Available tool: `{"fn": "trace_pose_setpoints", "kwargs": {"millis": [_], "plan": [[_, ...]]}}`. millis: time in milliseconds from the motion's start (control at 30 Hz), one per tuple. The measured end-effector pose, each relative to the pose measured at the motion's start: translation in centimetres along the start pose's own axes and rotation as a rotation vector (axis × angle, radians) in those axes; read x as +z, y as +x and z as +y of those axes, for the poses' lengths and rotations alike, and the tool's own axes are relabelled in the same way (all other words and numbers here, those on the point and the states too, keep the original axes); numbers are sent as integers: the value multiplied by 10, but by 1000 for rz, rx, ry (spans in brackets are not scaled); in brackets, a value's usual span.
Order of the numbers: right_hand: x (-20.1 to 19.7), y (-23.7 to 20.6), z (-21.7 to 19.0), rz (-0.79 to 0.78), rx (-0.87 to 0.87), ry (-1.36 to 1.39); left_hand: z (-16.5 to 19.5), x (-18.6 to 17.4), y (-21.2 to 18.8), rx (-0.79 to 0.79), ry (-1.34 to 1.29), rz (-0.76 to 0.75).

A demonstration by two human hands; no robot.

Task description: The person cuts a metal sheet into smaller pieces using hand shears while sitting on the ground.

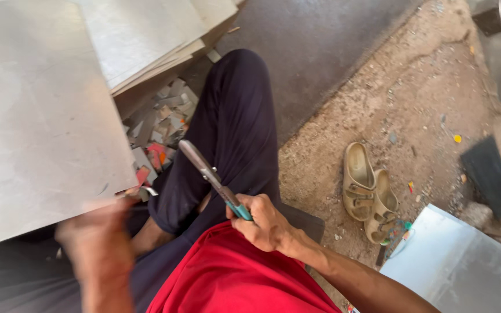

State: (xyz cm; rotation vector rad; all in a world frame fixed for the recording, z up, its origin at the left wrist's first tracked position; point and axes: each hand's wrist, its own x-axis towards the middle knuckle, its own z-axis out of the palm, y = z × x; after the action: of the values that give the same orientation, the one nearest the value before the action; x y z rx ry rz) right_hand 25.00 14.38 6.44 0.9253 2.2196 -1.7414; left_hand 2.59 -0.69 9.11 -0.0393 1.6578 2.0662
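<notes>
the right hand (265, 223) sits just right of the frame's centre, low down, fingers clenched around the teal-gripped handles of a pair of metal snips (213, 179). the tool slants up and to the left from the fist, its grey blades closed and pointing toward the middle of the frame, above a thigh in dark navy trousers (236, 127). the blades touch nothing.

the left hand (97, 243) is at the lower left, blurred, pressed against the lower edge of a large grey metal sheet (36, 122) that fills the left side of the frame. the fingers seem to grasp that edge, though the blur keeps the exact grip from showing. a small curl of metal juts from the sheet's edge just right of this hand.

more flat sheets (146, 35) are stacked at the upper left, overlapping the big one. between the stack and the knee lies a heap of small offcuts (160, 130), grey, red and orange.

a red shirt (233, 278) fills the bottom centre. on the sandy ground at the right lies a pair of tan sandals (369, 194), side by side, and in the lower right corner another pale sheet (459, 266) lies flat.
</notes>
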Motion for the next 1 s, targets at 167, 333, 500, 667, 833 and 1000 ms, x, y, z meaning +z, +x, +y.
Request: {"fn": "trace_pose_setpoints", "kwargs": {"millis": [167, 333, 500, 667, 833, 1000], "plan": [[1, 3, -17, -31, 67, 25, 24, -11, 13, -90, -404, 134], [-2, 5, -28, -37, 5, -50, -11, -29, 10, -365, -253, -107], [-3, 3, -22, 10, 155, -90, -21, -105, -1, -89, -471, 182], [30, 23, -25, -2, 72, 7, -3, -193, 26, 95, -383, 485], [52, 32, -35, -81, -91, 85, -6, -159, 21, 23, -456, 535], [66, 40, -61, -338, 131, -123, -23, -97, -1, -37, -513, 324]]}}
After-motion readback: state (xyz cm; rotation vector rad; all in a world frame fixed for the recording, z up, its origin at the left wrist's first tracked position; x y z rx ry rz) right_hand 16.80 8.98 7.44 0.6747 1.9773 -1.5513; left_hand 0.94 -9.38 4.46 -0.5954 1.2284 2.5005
